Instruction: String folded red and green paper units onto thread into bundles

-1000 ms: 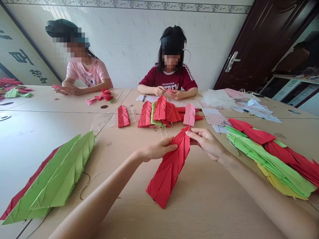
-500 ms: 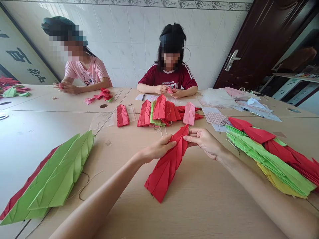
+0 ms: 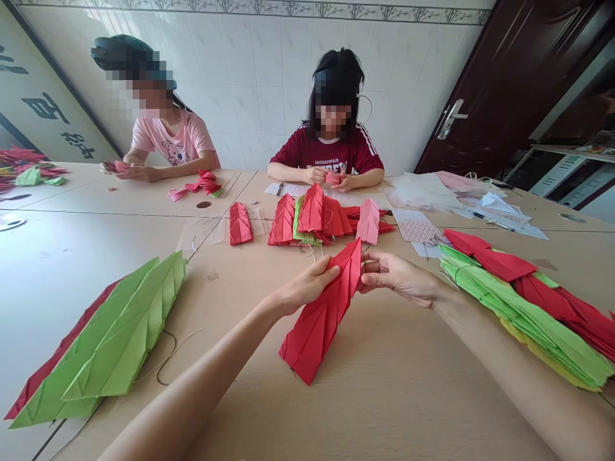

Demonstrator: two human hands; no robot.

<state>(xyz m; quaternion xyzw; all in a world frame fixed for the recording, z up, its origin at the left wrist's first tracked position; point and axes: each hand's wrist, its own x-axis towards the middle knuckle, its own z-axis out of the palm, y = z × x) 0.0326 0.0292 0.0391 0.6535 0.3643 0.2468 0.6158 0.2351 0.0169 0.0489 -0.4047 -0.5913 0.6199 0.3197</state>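
A long red folded paper piece slants over the middle of the table, its pointed end up and its wide end toward me. My left hand pinches its upper left side between thumb and fingers. At the upper right edge, my right hand has its fingers curled close together beside the tip; a thin dark string shows near the fingertips, and whether they grip paper or string is unclear. Beyond the tip stand small folded red pieces and a pink one.
Green folded papers with a red one lie at left, strings beside them. A green stack under red pieces lies at right. Two people sit across the table, pink and red paper in hand. Plastic bags lie at back right.
My right thumb has come off the face of the red paper, and the right hand has shifted slightly right and down. The left hand keeps its grip. The view has shifted slightly.
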